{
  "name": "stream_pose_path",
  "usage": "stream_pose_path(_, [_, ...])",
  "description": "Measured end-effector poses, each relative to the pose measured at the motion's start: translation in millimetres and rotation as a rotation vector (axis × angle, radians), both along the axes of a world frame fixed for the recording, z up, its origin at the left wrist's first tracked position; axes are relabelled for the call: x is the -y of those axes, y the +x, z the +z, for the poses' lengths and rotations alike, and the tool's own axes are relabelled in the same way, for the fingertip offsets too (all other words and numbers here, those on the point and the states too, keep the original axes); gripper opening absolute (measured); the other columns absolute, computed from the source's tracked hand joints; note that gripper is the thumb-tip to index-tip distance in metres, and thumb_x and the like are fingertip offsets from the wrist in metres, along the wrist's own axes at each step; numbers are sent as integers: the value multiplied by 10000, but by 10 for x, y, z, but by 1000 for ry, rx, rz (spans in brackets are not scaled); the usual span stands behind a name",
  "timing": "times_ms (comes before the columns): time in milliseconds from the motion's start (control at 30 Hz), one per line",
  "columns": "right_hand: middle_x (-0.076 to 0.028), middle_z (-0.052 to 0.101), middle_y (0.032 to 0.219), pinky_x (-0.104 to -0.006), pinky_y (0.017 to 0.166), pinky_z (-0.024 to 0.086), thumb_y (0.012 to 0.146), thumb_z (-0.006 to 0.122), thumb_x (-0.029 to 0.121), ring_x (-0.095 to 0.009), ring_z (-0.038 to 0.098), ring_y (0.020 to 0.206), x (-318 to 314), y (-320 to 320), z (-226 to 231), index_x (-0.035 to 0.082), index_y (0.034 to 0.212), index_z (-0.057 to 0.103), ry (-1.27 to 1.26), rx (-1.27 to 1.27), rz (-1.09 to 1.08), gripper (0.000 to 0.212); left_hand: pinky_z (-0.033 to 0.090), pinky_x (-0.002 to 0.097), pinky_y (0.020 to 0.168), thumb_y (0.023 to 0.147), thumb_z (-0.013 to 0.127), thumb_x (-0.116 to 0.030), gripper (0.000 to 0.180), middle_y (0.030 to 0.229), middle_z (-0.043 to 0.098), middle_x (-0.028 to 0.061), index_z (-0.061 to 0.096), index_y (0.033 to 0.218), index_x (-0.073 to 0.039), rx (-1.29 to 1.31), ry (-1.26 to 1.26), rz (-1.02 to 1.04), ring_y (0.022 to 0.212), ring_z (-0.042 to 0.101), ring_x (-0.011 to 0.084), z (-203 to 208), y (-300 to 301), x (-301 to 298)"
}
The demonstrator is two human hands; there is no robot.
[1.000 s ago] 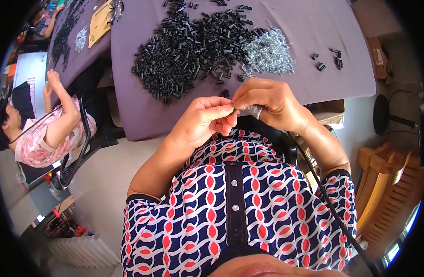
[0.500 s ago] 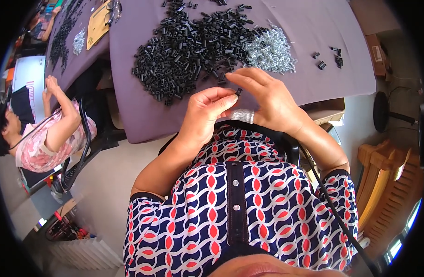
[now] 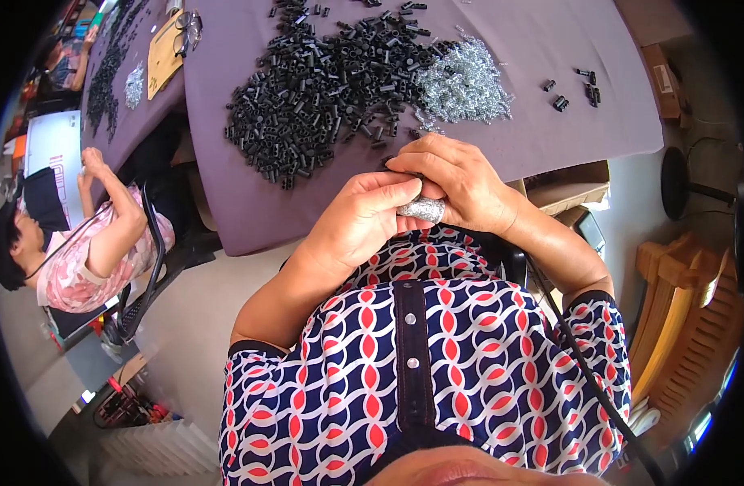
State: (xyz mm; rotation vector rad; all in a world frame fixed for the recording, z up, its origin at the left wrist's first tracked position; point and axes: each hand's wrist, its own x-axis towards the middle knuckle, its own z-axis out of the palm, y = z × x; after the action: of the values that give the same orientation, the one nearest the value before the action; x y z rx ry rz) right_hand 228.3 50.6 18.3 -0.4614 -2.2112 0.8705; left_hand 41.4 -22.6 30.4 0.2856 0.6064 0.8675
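A small black part (image 3: 421, 177) sits where the two hands meet, just off the near edge of the table, mostly hidden by fingers. The left hand (image 3: 357, 212) pinches it, thumb pressed down against the curled fingers. The right hand (image 3: 469, 185) arches over from the other side, fingers bent and bunched close to the left fingertips; whether it also grips the part cannot be told. A silvery wrapping (image 3: 421, 210), apparently around the right thumb, shows just below.

Beyond the hands, a large mound of black parts (image 3: 307, 105) lies on the purplish table cloth (image 3: 542, 32). A heap of small clear pieces (image 3: 467, 85) touches its right side. Well apart to the right lie a few loose black pieces (image 3: 591, 93).

Farther left, eyeglasses (image 3: 189, 34) lie by a yellow-brown envelope (image 3: 164, 63), and a co-worker in a pink patterned top (image 3: 88, 251) sits with both hands raised close together.
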Motion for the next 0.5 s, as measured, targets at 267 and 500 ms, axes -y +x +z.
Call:
stream_pose_path(267, [-121, 654, 1051, -397, 790, 543, 749, 719, 126, -329, 655, 927, 33, 32, -39, -1, 1118, 626, 109, 22, 6, 401, 518, 382, 936, 984, 630, -144, 198, 1079, 711, 108, 700, 1077, 16, 107, -71, 136, 1004, 677, 225, -113, 113, 70])
stream_pose_path(500, [-140, 571, 1409, -489, 1110, 403, 837, 765, 208, -382, 483, 1346, -224, 501, 14, 77, 1292, 635, 298, 361, -486, 491, 510, 377, 892, 903, 721, -135, 244, 1058, 694, 141, 700, 1112, -9, -1416, 889, 431, 994, 645, 291, -92, -166, -163])
